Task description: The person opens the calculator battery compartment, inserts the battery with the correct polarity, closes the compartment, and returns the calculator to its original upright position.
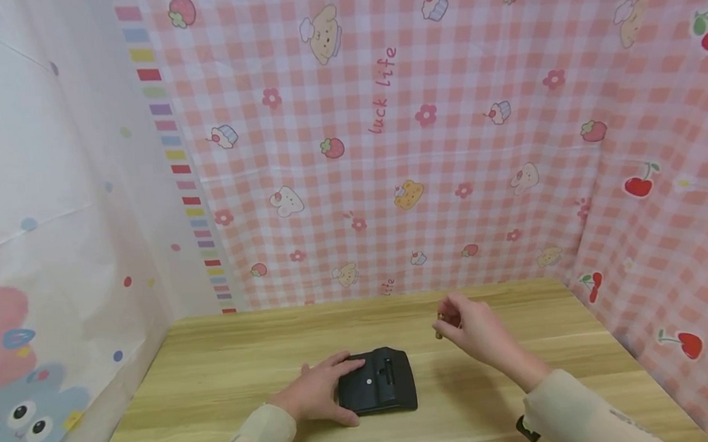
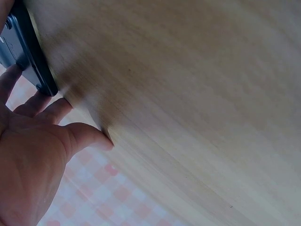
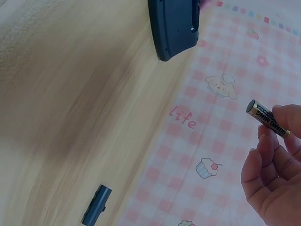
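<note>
A flat black device lies on the wooden table with its slotted back up; its front is hidden. My left hand rests at its left side, fingers outstretched: fingertips on the back, thumb by the near edge. In the left wrist view, some fingers meet the device's edge, and the outermost one is spread away. To the right, above the table, my right hand pinches a small gold-and-black battery between thumb and fingertips. The device is also in the right wrist view.
A small black cover-like piece lies on the table, seen in the right wrist view. A pink checked curtain hangs behind the table and along its right side, and a white printed curtain on the left.
</note>
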`<control>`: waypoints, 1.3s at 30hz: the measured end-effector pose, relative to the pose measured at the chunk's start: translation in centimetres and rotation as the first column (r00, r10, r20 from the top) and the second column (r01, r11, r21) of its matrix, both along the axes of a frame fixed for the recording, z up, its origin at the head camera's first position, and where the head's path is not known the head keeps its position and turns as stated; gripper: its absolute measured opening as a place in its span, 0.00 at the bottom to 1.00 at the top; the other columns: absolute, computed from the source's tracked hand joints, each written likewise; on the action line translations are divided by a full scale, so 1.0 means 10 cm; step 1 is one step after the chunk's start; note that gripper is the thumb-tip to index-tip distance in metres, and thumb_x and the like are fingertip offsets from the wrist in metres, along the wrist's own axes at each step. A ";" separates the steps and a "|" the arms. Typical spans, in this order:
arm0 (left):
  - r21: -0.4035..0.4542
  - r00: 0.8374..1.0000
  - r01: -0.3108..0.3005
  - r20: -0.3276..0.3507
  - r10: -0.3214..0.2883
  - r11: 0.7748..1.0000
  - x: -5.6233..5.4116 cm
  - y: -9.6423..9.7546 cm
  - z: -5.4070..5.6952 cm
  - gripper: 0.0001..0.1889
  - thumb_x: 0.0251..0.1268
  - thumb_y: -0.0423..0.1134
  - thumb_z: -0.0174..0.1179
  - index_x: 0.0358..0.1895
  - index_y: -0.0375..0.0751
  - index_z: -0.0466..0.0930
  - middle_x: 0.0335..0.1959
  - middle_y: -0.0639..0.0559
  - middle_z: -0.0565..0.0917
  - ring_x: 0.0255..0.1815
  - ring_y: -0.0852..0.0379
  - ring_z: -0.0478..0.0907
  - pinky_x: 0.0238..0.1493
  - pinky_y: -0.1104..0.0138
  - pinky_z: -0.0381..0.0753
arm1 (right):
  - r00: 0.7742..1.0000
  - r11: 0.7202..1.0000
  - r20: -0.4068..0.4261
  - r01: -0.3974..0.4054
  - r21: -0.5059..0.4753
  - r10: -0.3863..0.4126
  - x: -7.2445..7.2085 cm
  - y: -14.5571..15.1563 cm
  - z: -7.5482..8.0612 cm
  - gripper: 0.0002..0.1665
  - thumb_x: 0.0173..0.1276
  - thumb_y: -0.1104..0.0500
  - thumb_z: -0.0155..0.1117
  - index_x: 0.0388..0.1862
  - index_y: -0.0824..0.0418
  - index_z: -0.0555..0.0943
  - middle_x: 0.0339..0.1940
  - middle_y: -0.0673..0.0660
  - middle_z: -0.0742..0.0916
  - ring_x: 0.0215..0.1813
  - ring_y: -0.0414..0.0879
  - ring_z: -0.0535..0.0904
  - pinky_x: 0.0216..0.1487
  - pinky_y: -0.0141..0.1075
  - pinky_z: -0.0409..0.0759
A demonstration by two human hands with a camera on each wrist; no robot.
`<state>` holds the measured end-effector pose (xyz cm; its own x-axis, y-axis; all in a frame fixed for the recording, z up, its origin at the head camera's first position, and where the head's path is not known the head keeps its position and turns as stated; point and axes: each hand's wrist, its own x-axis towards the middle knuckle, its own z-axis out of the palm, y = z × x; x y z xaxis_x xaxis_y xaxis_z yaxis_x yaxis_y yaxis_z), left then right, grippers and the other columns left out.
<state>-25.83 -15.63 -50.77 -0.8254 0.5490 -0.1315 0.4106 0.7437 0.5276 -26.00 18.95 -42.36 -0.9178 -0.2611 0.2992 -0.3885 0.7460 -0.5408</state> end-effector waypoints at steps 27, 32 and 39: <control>-0.010 1.000 -0.014 0.009 0.014 1.000 0.00 0.00 -0.02 0.52 0.52 0.57 0.83 0.83 0.62 0.66 0.87 0.42 0.60 0.84 0.33 0.64 0.72 0.16 0.48 | 1.000 1.000 0.017 -0.003 -0.014 0.004 -0.15 -0.28 0.13 0.09 0.75 0.57 0.72 0.41 0.56 0.79 0.37 0.49 0.88 0.39 0.39 0.84 0.40 0.37 0.83; -0.005 1.000 -0.009 0.004 0.009 1.000 0.00 0.00 -0.01 0.52 0.53 0.57 0.83 0.83 0.60 0.66 0.87 0.41 0.60 0.83 0.32 0.64 0.71 0.15 0.49 | 1.000 0.999 0.026 -0.007 -0.031 0.008 -0.18 -0.36 0.13 0.09 0.75 0.57 0.73 0.42 0.55 0.79 0.38 0.49 0.89 0.41 0.40 0.85 0.43 0.39 0.85; -0.006 1.000 -0.006 0.000 0.006 1.000 0.01 0.00 0.01 0.52 0.52 0.57 0.83 0.82 0.61 0.67 0.86 0.41 0.61 0.83 0.32 0.65 0.70 0.15 0.50 | 0.999 0.999 0.045 -0.018 -0.027 0.020 -0.24 -0.51 0.12 0.09 0.75 0.56 0.73 0.43 0.55 0.80 0.37 0.48 0.89 0.39 0.39 0.84 0.40 0.37 0.84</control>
